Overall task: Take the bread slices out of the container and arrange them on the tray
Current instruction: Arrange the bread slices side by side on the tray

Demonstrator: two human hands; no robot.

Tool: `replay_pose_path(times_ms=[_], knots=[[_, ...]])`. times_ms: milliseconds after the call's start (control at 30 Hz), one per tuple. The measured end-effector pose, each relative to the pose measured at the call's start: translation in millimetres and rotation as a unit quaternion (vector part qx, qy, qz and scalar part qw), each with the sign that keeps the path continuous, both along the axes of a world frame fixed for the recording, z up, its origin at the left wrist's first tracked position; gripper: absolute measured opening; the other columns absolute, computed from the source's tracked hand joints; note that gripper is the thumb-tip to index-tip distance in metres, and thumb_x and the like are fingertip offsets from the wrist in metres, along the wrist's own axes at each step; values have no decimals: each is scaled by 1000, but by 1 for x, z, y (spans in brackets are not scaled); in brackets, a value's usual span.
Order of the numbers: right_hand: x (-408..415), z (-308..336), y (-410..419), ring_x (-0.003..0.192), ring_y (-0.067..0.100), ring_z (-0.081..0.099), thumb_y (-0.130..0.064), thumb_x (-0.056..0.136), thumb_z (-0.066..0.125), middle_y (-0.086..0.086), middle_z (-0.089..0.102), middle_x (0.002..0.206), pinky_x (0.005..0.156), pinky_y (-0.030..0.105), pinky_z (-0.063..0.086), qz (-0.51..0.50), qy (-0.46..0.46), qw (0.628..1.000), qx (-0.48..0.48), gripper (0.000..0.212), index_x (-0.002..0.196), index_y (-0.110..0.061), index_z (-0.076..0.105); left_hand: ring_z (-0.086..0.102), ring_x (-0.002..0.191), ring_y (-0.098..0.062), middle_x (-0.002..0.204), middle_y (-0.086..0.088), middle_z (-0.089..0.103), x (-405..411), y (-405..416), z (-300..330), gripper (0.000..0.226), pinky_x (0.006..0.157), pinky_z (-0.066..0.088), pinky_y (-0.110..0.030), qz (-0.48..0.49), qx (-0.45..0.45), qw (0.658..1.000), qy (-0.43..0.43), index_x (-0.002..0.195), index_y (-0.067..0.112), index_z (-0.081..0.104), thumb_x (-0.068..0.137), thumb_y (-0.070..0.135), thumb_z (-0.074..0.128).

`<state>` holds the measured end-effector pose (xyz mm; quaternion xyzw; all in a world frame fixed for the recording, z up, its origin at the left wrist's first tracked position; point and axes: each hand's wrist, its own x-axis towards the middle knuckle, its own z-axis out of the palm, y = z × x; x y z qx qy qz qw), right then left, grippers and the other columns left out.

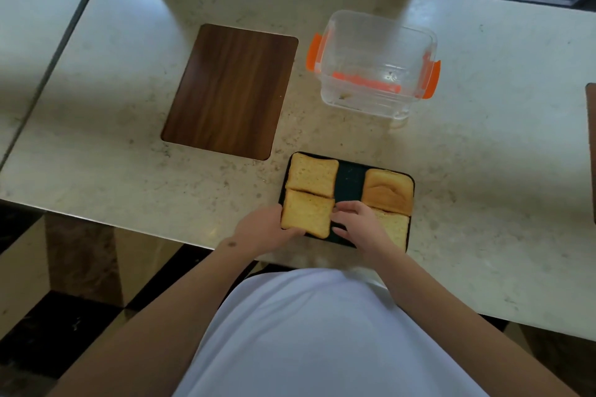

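Observation:
A dark tray lies at the table's near edge with several bread slices on it. One slice is at the far left, a crust-side slice at the far right, another at the near right. My left hand and my right hand both grip the near-left slice by its edges. The clear container with orange clips stands beyond the tray, holding only crumbs.
A dark wooden board lies left of the container on the beige stone table. A second table abuts on the left. Window frames run along the far edge. A dark object pokes in at the right.

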<state>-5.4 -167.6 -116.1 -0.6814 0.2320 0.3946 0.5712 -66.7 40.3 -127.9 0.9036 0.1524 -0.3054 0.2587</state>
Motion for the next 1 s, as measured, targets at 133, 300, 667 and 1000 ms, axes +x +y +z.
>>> replay_pose_path(times_ms=[133,300,667,1000], knots=[[-8,3,-5,112,16,64,-9,88,72,2,64,126,91,31,56,34,-47,998,-16,51,135,-12,53,63,88,-19,101,1,65,0,5,-2,53,75,53,-37,-12,50,998,-29,111,20,57,82,64,64],[-17,-4,-3,92,6,59,-14,91,72,-2,61,112,68,14,44,211,-132,958,-142,43,130,-13,54,56,69,-15,80,4,59,-2,8,-5,44,55,37,-28,8,46,998,-52,88,22,49,80,60,70],[-20,-11,7,92,10,59,-18,92,66,-6,62,103,77,23,48,280,-148,932,-177,36,126,-15,57,58,84,-23,103,-5,56,-5,4,-6,51,65,45,-33,34,59,994,-88,107,14,51,79,48,77],[-6,-2,13,103,16,61,-17,92,64,0,59,121,71,22,51,205,-103,964,-138,57,146,-12,47,35,140,-31,157,-14,30,1,-12,-3,86,109,38,-38,-67,30,981,-180,153,10,26,86,36,73]])
